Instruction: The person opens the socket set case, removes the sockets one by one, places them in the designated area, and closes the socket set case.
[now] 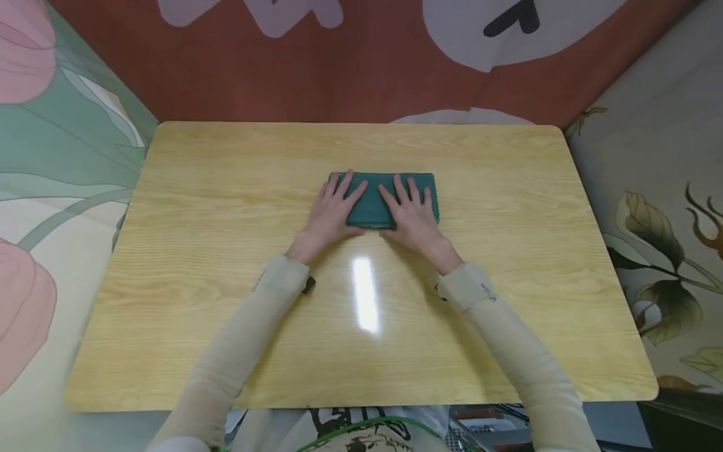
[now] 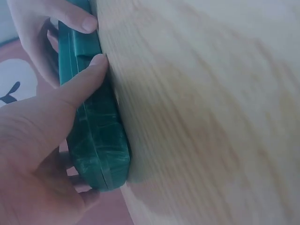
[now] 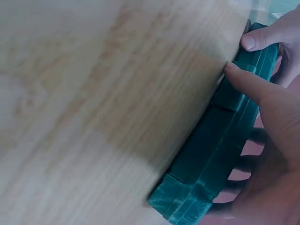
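A flat, dark green rectangular box lies on the wooden table, its long side facing the person. My left hand rests over its left part with fingers spread across the top. Over the right part lies my right hand, its fingers likewise spread and fairly straight. In the left wrist view, the left thumb touches the near side of the box, which has a lengthwise seam and creased, glossy corners. The right wrist view shows the right thumb against that same side, near a raised flap.
The pale wooden table has rounded corners and a bright light reflection in front of the box. Patterned cloth hangs behind and at both sides. Below the near edge, cables and metal items show beside the person's lap.
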`<state>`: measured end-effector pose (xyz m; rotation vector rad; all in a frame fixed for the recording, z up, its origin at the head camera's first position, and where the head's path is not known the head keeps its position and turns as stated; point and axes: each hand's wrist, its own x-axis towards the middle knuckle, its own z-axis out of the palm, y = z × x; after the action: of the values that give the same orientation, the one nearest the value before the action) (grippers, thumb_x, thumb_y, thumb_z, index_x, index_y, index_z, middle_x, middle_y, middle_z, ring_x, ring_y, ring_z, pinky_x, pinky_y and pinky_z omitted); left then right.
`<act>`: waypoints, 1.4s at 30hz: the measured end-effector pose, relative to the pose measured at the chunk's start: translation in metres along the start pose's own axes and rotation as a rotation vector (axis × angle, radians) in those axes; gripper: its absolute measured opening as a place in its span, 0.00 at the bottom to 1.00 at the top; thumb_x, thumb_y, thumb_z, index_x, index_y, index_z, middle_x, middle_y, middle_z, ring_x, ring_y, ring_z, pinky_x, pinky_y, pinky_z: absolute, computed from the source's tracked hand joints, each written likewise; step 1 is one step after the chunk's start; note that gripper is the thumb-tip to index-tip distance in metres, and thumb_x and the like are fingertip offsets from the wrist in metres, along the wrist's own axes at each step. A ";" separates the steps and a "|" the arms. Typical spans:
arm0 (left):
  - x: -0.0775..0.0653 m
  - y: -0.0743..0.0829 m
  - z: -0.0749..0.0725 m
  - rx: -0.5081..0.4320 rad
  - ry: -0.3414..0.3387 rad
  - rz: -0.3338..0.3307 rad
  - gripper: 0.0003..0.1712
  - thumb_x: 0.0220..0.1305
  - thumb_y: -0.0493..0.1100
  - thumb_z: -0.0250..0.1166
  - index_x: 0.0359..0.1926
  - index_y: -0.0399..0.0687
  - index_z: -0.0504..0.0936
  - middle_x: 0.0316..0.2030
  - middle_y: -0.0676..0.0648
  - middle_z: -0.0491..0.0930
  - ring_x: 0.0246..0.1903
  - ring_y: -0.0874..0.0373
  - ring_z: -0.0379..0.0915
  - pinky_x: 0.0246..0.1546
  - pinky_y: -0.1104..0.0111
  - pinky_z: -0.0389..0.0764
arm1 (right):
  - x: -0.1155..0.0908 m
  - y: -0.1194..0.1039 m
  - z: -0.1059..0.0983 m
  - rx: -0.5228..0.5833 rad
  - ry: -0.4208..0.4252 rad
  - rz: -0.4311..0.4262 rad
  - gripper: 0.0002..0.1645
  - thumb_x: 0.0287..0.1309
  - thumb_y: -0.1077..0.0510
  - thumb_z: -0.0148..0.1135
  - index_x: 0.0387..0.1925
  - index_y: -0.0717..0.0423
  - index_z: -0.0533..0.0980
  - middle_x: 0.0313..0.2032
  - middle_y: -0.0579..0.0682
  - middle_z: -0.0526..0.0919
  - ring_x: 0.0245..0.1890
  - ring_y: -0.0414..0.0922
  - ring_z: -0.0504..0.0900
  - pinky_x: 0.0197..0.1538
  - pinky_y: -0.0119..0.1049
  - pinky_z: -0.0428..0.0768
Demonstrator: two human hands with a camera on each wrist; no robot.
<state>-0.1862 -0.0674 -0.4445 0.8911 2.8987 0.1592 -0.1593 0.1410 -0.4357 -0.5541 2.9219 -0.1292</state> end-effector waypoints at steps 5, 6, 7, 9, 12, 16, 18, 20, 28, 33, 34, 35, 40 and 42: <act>0.003 0.004 0.000 -0.017 0.018 0.017 0.59 0.51 0.66 0.70 0.76 0.52 0.52 0.74 0.34 0.43 0.71 0.34 0.39 0.68 0.48 0.49 | -0.001 0.001 -0.002 -0.012 -0.009 0.004 0.61 0.51 0.35 0.69 0.76 0.50 0.47 0.74 0.64 0.42 0.71 0.67 0.43 0.63 0.71 0.47; 0.003 0.005 -0.001 -0.021 0.016 0.018 0.58 0.51 0.65 0.70 0.76 0.52 0.52 0.73 0.34 0.44 0.71 0.34 0.39 0.68 0.48 0.49 | -0.001 0.001 -0.003 -0.015 -0.011 0.005 0.61 0.51 0.35 0.69 0.76 0.50 0.47 0.74 0.64 0.43 0.71 0.67 0.43 0.63 0.71 0.47; 0.003 0.005 -0.002 -0.021 0.014 0.016 0.57 0.52 0.65 0.70 0.76 0.52 0.53 0.73 0.33 0.44 0.71 0.34 0.39 0.68 0.48 0.49 | 0.000 0.000 -0.004 -0.017 -0.011 0.004 0.61 0.51 0.35 0.69 0.76 0.51 0.47 0.74 0.64 0.43 0.71 0.67 0.43 0.63 0.71 0.48; 0.004 0.005 -0.006 -0.010 0.009 0.016 0.56 0.51 0.65 0.70 0.75 0.52 0.55 0.73 0.33 0.45 0.71 0.34 0.41 0.67 0.47 0.51 | 0.001 -0.001 -0.005 -0.018 -0.017 0.003 0.61 0.51 0.36 0.69 0.76 0.51 0.47 0.74 0.65 0.43 0.71 0.68 0.44 0.62 0.71 0.48; 0.004 0.004 -0.010 0.020 -0.010 0.020 0.56 0.52 0.65 0.70 0.75 0.52 0.56 0.72 0.31 0.47 0.70 0.33 0.42 0.67 0.47 0.52 | 0.004 -0.005 -0.005 -0.018 -0.019 0.014 0.61 0.51 0.36 0.70 0.76 0.52 0.48 0.73 0.65 0.43 0.70 0.69 0.44 0.62 0.72 0.49; 0.007 0.000 -0.019 0.050 -0.049 0.020 0.55 0.52 0.66 0.69 0.75 0.52 0.56 0.71 0.30 0.49 0.69 0.32 0.44 0.67 0.48 0.54 | 0.010 -0.015 -0.003 -0.097 0.051 0.039 0.58 0.51 0.39 0.71 0.75 0.55 0.52 0.71 0.68 0.52 0.66 0.68 0.55 0.62 0.65 0.59; 0.009 -0.002 -0.023 0.038 -0.060 0.020 0.55 0.51 0.67 0.69 0.74 0.53 0.57 0.71 0.31 0.51 0.69 0.33 0.46 0.67 0.49 0.54 | 0.012 -0.023 0.001 -0.197 0.123 0.055 0.48 0.58 0.46 0.67 0.73 0.58 0.56 0.66 0.70 0.60 0.61 0.66 0.64 0.59 0.59 0.67; 0.010 -0.003 -0.027 0.003 -0.074 0.021 0.55 0.50 0.66 0.70 0.74 0.53 0.59 0.71 0.31 0.51 0.69 0.33 0.46 0.66 0.49 0.54 | 0.011 -0.032 0.005 -0.317 0.182 0.079 0.38 0.66 0.53 0.60 0.71 0.62 0.59 0.61 0.70 0.67 0.56 0.65 0.69 0.55 0.53 0.72; 0.003 -0.003 -0.021 -0.041 -0.033 0.053 0.55 0.48 0.63 0.74 0.73 0.52 0.61 0.71 0.32 0.51 0.69 0.33 0.45 0.65 0.47 0.57 | 0.005 -0.059 0.012 -0.647 0.155 0.143 0.27 0.76 0.57 0.41 0.69 0.68 0.60 0.58 0.72 0.71 0.54 0.64 0.76 0.52 0.48 0.78; -0.002 0.000 -0.016 -0.038 0.011 0.048 0.54 0.48 0.62 0.74 0.73 0.51 0.62 0.71 0.31 0.50 0.69 0.32 0.44 0.66 0.47 0.54 | 0.003 -0.063 0.013 -0.698 0.137 0.154 0.29 0.75 0.55 0.41 0.70 0.68 0.59 0.59 0.72 0.70 0.55 0.64 0.75 0.51 0.48 0.78; -0.003 0.001 -0.015 -0.032 0.016 0.049 0.54 0.49 0.62 0.74 0.73 0.51 0.62 0.71 0.31 0.51 0.69 0.32 0.44 0.66 0.47 0.55 | 0.003 -0.063 0.013 -0.697 0.136 0.152 0.29 0.75 0.55 0.42 0.70 0.68 0.59 0.59 0.73 0.70 0.56 0.64 0.75 0.51 0.48 0.78; -0.003 0.001 -0.015 -0.030 0.019 0.051 0.53 0.49 0.62 0.74 0.72 0.50 0.62 0.71 0.31 0.51 0.69 0.31 0.44 0.66 0.46 0.55 | 0.002 -0.063 0.013 -0.691 0.136 0.150 0.29 0.75 0.55 0.42 0.70 0.68 0.59 0.59 0.73 0.69 0.56 0.64 0.75 0.51 0.48 0.78; -0.004 0.004 -0.013 -0.027 0.016 0.042 0.51 0.51 0.61 0.73 0.72 0.50 0.62 0.71 0.31 0.50 0.69 0.31 0.43 0.65 0.46 0.55 | -0.002 -0.058 0.015 -0.630 0.148 0.114 0.29 0.74 0.57 0.44 0.69 0.69 0.59 0.59 0.74 0.68 0.57 0.66 0.73 0.52 0.49 0.78; -0.003 0.005 -0.011 -0.028 0.021 0.039 0.51 0.51 0.60 0.73 0.72 0.50 0.63 0.71 0.31 0.50 0.69 0.31 0.43 0.66 0.46 0.55 | -0.004 -0.054 0.015 -0.594 0.168 0.093 0.28 0.74 0.59 0.44 0.69 0.68 0.60 0.59 0.75 0.68 0.57 0.67 0.73 0.53 0.49 0.77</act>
<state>-0.1824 -0.0663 -0.4326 0.9474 2.8916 0.2133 -0.1339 0.0918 -0.4440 -0.4952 3.1224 0.7596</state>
